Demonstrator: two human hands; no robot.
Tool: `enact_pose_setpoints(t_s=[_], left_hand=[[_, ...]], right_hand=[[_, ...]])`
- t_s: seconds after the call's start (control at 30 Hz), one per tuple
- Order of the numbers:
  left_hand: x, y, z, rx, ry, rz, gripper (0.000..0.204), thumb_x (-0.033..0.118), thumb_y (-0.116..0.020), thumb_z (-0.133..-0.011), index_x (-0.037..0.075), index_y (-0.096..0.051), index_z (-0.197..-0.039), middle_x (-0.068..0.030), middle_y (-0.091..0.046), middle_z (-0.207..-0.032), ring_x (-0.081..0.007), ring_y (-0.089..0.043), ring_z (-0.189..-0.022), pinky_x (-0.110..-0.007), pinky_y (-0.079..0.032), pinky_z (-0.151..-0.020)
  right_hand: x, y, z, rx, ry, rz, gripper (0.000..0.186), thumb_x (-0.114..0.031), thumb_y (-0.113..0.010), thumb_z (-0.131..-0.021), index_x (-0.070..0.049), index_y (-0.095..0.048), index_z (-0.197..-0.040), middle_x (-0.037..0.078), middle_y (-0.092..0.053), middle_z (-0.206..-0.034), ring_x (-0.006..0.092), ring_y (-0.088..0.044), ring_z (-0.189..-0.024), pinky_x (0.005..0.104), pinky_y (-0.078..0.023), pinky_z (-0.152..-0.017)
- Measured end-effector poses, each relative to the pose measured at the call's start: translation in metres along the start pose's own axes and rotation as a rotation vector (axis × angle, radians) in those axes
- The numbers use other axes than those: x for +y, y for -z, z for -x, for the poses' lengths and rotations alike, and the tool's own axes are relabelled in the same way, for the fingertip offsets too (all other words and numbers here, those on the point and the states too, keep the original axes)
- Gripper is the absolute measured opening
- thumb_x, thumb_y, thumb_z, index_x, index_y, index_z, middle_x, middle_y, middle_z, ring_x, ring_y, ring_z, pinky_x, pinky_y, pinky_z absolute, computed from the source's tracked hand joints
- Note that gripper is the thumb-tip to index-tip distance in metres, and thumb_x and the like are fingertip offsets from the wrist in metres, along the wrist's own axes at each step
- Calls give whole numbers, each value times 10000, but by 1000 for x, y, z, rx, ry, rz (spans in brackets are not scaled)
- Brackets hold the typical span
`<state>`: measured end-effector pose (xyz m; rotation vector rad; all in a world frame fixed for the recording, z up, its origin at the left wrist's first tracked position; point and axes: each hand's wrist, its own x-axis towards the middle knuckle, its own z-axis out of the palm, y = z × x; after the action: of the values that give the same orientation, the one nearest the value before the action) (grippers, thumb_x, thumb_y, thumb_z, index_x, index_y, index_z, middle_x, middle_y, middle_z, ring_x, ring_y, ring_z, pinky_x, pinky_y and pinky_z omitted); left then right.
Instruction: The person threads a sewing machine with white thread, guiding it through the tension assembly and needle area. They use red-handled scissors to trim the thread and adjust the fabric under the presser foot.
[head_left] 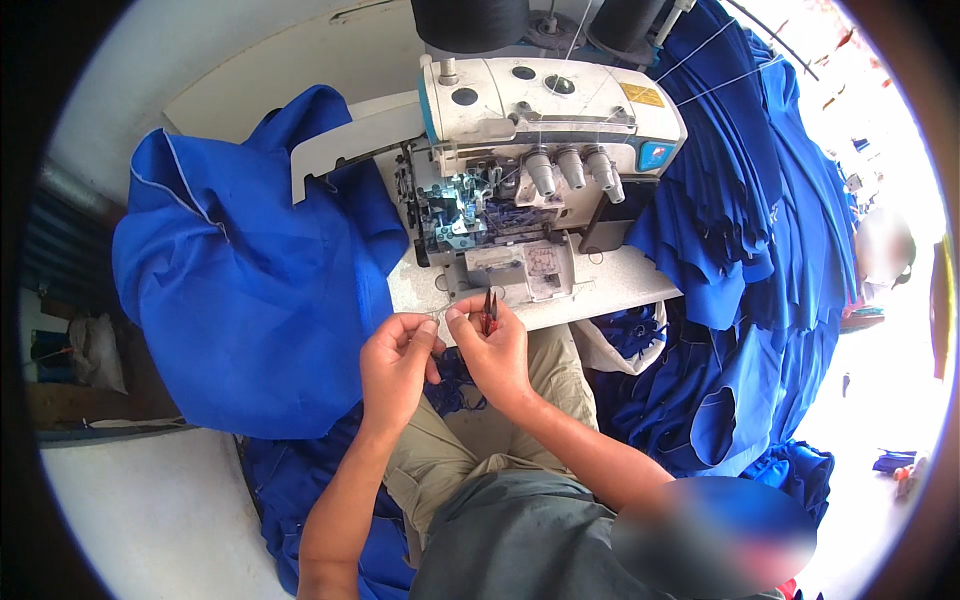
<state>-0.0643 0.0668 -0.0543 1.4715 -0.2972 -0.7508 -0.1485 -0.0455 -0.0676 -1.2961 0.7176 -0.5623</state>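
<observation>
My left hand pinches a thin pale thread between thumb and fingers, just below the front edge of the white overlock sewing machine. My right hand grips small red-handled snips, blades pointing up, and its thumb and forefinger also seem to pinch the thread beside my left fingertips. The machine's lower cover is just above my hands, with the looper area exposed. Blue fabric with a pale-edged seam is heaped at the left of the machine, draped over the pale table.
Big piles of blue fabric hang at the right. A white sack of blue scraps sits under the table's right edge. Dark thread cones stand behind the machine. Another person is at the far right. A wall curves along the left.
</observation>
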Motion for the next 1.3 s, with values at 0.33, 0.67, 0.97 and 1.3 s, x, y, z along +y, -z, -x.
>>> enact_pose_setpoints(t_s=[0.33,0.67,0.97,1.3], left_hand=[[2,7,1,-23,2,-49,197,167,-642,-1032,-16,-691,-1086,-64,-715,-841,-71,-586,-534,-205,-388,-440],[9,13,-5,-76,-25,-171,185,137,-640,-1020,-25,-720,-1062,-68,-727,-824,-64,-585,-524,-206,-391,-432],[14,21,-11,-121,-29,-208,195,129,-668,-1002,-50,-725,-1053,-78,-736,-816,-70,-582,-541,-229,-457,-490],[21,23,-11,-132,-28,-248,191,130,-679,-992,-49,-723,-1044,-77,-736,-813,-68,-586,-549,-226,-461,-496]], right_hand=[[1,3,-1,8,12,-15,118,-114,-697,-971,-9,-647,-951,-92,-481,-686,0,-389,-612,219,-326,-518],[3,7,-2,-37,3,-27,116,-115,-692,-965,-10,-649,-947,-90,-495,-698,0,-395,-622,217,-332,-531],[2,8,-4,-41,-9,11,125,-125,-698,-950,-12,-649,-931,-94,-491,-686,5,-400,-618,220,-341,-538],[2,9,-4,-50,-21,32,131,-131,-706,-942,-15,-645,-925,-93,-494,-690,4,-404,-621,218,-343,-539]])
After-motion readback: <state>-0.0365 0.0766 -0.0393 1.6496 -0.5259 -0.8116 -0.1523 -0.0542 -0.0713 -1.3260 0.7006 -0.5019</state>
